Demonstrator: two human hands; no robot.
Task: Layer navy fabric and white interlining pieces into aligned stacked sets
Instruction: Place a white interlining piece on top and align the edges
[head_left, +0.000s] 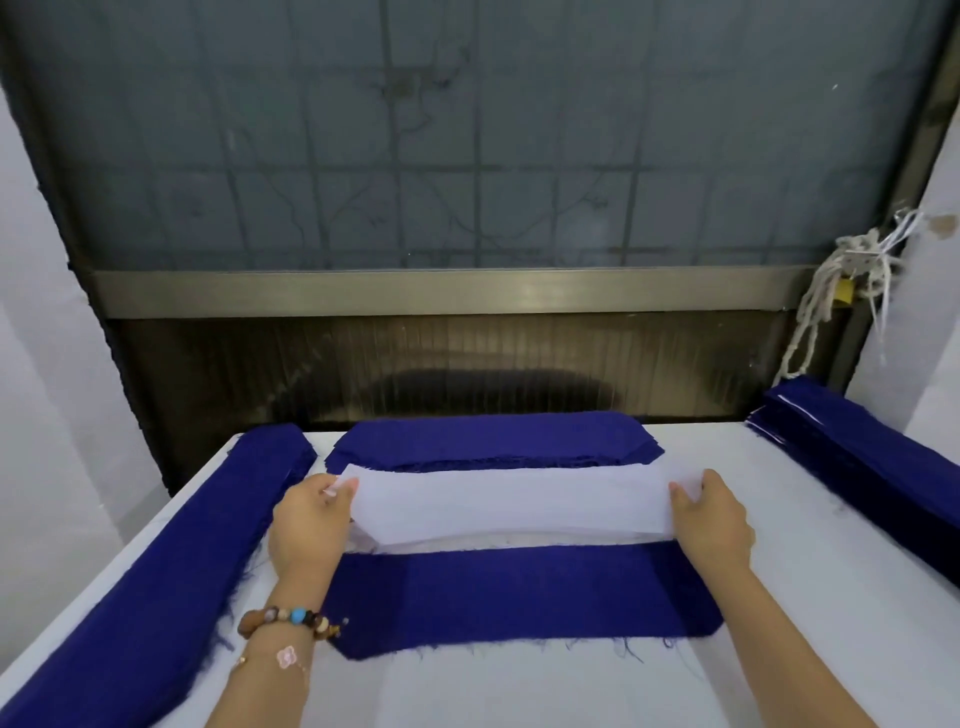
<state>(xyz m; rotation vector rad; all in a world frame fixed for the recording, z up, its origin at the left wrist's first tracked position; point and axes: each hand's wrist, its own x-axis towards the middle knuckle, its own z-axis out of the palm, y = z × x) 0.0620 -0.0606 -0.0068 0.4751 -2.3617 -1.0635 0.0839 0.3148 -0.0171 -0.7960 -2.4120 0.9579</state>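
A white interlining strip (511, 501) is stretched between my hands, lifted slightly above the table. My left hand (309, 519) pinches its left end and my right hand (711, 519) pinches its right end. Just in front of it lies a navy fabric piece (524, 592) with angled corners, flat on the white table. Behind the strip sits a stack of navy pieces (493, 439) of the same shape.
A long navy stack (171, 561) runs along the table's left side. Another navy stack (862, 452) with thin white layers lies along the right. The white table (545, 691) ends at a dark frosted window; white cords (831, 306) hang at the right.
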